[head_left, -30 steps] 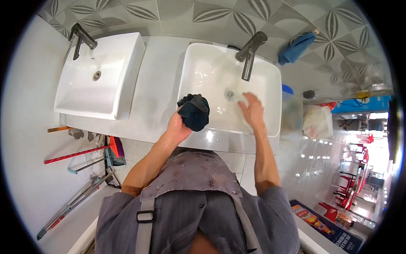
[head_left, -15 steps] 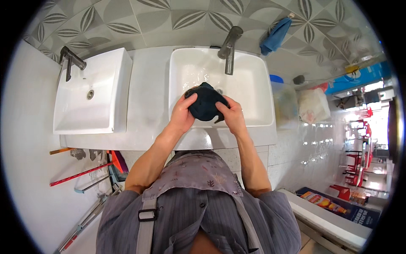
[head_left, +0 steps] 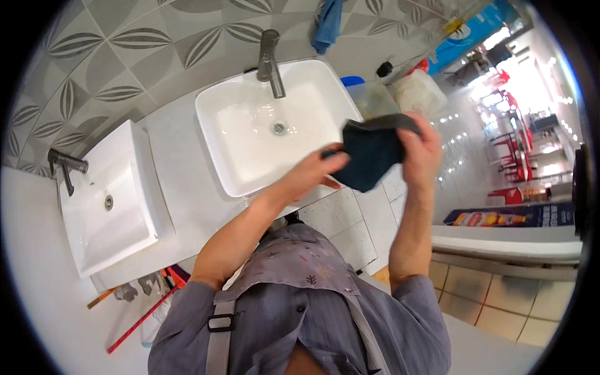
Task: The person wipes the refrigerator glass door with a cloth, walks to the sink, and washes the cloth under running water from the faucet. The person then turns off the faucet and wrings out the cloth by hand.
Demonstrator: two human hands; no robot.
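A dark teal cloth [head_left: 373, 156], bunched and hanging down, is stretched between my hands in front of the right-hand sink's near right corner. My right hand [head_left: 420, 150] grips its upper right edge, where a greyish-brown strip shows along the top. At the cloth's left edge, my left hand [head_left: 315, 174] pinches it between thumb and fingers, its other fingers partly spread below. Behind my hands lies the white sink basin [head_left: 219, 134], wet inside, with a round metal drain [head_left: 279, 129] and a dark metal faucet [head_left: 270, 65] over it.
Another white sink [head_left: 119, 237] with its own faucet stands on the counter at left. A blue towel [head_left: 327, 26] hangs on the tiled wall. Beyond the basin are a translucent tub [head_left: 373, 100] and a whitish bag [head_left: 420, 92]. A red-handled tool [head_left: 140, 322] leans below the counter.
Both hands have carried the cloth out from over the basin, right and toward its near corner. My body and view have turned to the right. The cloth now hangs more spread out.
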